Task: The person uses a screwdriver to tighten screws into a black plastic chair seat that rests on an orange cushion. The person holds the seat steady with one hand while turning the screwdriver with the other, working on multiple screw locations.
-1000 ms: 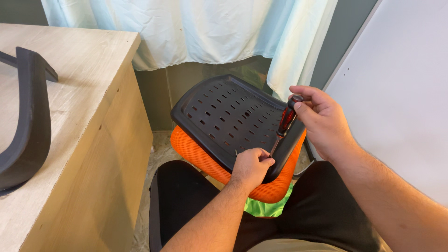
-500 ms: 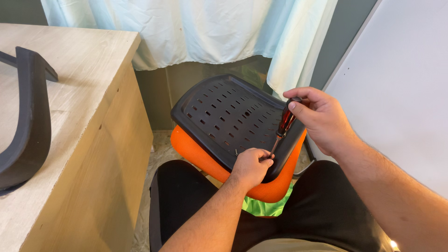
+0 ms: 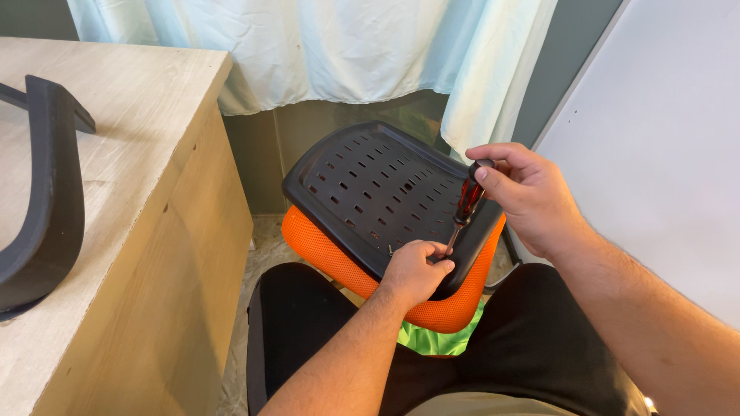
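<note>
An orange chair seat [image 3: 432, 312] lies upside down on my lap, its black perforated plastic underside [image 3: 370, 192] facing up. My right hand [image 3: 532, 196] grips the dark red handle of a screwdriver [image 3: 466, 204], whose tip points down at the near edge of the black panel. My left hand [image 3: 416, 270] rests on that edge, its fingers pinched around the screwdriver tip; what they pinch is hidden.
A pale wooden desk [image 3: 146, 192] stands at my left with a curved black chair part [image 3: 46, 200] lying on it. A light curtain [image 3: 324, 46] hangs behind the seat. A white board [image 3: 663, 154] leans at the right. Something green [image 3: 439, 339] shows under the seat.
My right hand has shifted slightly on the screwdriver handle, as if turning it. The seat and my left hand stay in place.
</note>
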